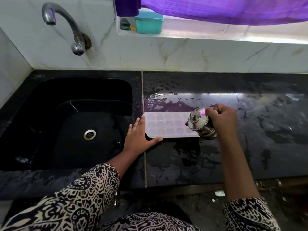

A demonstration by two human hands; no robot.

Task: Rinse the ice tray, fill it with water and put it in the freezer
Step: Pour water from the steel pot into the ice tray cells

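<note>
A white ice tray with rows of small cavities lies flat on the wet black counter, just right of the sink. My left hand rests open against the tray's left end, thumb along its near edge. My right hand grips a small steel lidded jug, tilted over the tray's right end and hiding that end. I cannot tell whether water is leaving the jug.
A black sink with a steel drain sits to the left, under a wall tap. A teal box and a scrubber stand on the window ledge under a purple curtain. Water puddles spread behind the tray.
</note>
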